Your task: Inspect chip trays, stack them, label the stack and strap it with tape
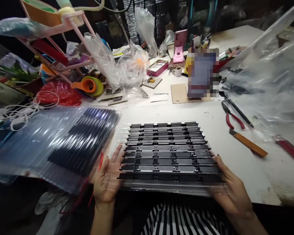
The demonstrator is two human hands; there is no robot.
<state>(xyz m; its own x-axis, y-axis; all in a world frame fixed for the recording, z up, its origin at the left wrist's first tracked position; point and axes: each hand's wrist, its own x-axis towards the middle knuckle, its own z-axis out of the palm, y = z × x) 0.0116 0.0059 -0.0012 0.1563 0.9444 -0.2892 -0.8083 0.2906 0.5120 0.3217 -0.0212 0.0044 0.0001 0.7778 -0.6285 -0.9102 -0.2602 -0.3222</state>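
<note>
In front of me is a clear plastic tray point(123, 186) with rows of black comb-like strips point(164, 151), its near edge close to my body. My left hand point(109, 179) holds its left side, palm turned up, with the fingers partly beneath the clear plastic. On the opposite side, my right hand point(232, 187) grips the right edge, thumb on top and the other fingers mostly hidden below. Left of my left hand lies a stack of similar clear trays point(61, 143) with dark strips, smeared by motion. A thin red strip point(101, 161) shows beside my left thumb.
Red-handled pliers point(232, 117), a wooden-handled blade point(248, 143) and a red-handled tool point(289, 148) lie at right. Behind are a cardboard piece point(177, 94), a pink phone stand point(178, 54) and clear bags point(132, 67). A pink rack point(75, 27) and tape rolls point(90, 86) stand at left.
</note>
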